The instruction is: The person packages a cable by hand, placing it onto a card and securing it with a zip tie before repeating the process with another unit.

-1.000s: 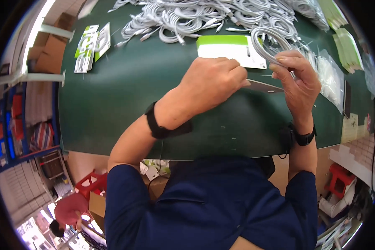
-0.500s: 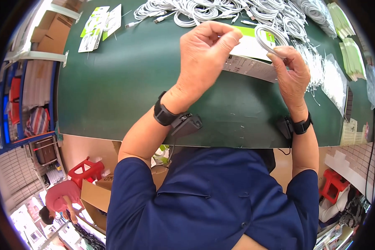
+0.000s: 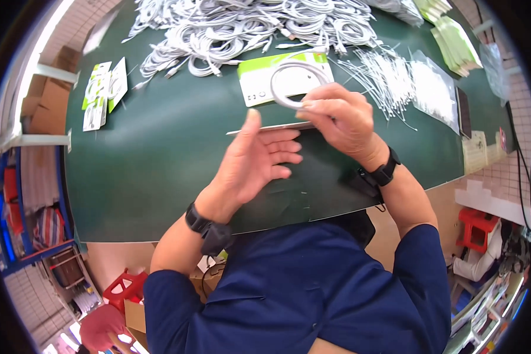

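Observation:
My right hand (image 3: 347, 121) pinches a coiled white cable (image 3: 273, 85) between thumb and fingertips, the loop standing out to the left. Under that loop is a green and white packaging card (image 3: 252, 85), folded, its near panel seen almost edge-on. Close to this panel's left end is my left hand (image 3: 248, 159), palm turned up, fingers spread and thumb raised, holding nothing. Whether the left hand touches the panel I cannot tell. A large heap of coiled white cables (image 3: 218, 35) lies beyond the card.
Loose white cable ties (image 3: 383, 76) and a clear bag of ties (image 3: 433, 91) lie to the right. Stacked green cards (image 3: 454, 44) are at the far right. Several carded cables (image 3: 97, 94) lie at the left. A red stool (image 3: 478, 227) stands beyond the table's right edge.
My left hand has come down toward me and gone from a pinch to spread fingers. My right hand, still holding the cable, has moved left and nearer. The view has shifted.

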Motion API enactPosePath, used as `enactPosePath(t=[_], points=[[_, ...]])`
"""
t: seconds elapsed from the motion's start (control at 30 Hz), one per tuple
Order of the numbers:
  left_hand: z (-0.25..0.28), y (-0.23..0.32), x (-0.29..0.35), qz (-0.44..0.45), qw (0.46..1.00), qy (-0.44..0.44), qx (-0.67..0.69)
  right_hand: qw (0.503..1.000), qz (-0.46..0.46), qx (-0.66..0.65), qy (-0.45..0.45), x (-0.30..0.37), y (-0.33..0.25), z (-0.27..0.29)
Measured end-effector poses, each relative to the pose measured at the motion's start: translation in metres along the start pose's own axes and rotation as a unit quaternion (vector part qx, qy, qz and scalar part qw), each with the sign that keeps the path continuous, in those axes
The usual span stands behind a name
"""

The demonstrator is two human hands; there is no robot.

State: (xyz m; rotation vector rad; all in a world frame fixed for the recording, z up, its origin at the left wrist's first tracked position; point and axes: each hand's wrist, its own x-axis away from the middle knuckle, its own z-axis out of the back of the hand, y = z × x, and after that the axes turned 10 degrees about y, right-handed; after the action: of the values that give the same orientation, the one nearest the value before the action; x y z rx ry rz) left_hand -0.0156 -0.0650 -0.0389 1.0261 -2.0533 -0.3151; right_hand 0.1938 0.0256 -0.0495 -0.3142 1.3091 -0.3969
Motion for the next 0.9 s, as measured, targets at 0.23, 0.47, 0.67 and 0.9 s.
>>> enactPosePath(t=[0.23, 0.47, 0.67, 0.9], points=[[-0.001, -0.012, 0.018, -0.006, 0.993, 0.090, 0.079, 0.994, 0.058, -0.090, -0.033, 0.000, -0.005, -0.001], [-0.001, -0.012, 0.030, -0.078, 0.992, 0.070, 0.066, 0.980, -0.077, -0.144, -0.117, -0.037, -0.031, 0.014], [-0.027, 0.015, 0.020, -0.206, 0.971, 0.051, -0.113, 0.985, -0.067, -0.049, -0.151, -0.055, -0.032, 0.020], [-0.025, 0.027, -0.021, -0.260, 0.953, -0.011, -0.155, 0.987, -0.092, 0.014, -0.133, -0.044, -0.016, 0.022]])
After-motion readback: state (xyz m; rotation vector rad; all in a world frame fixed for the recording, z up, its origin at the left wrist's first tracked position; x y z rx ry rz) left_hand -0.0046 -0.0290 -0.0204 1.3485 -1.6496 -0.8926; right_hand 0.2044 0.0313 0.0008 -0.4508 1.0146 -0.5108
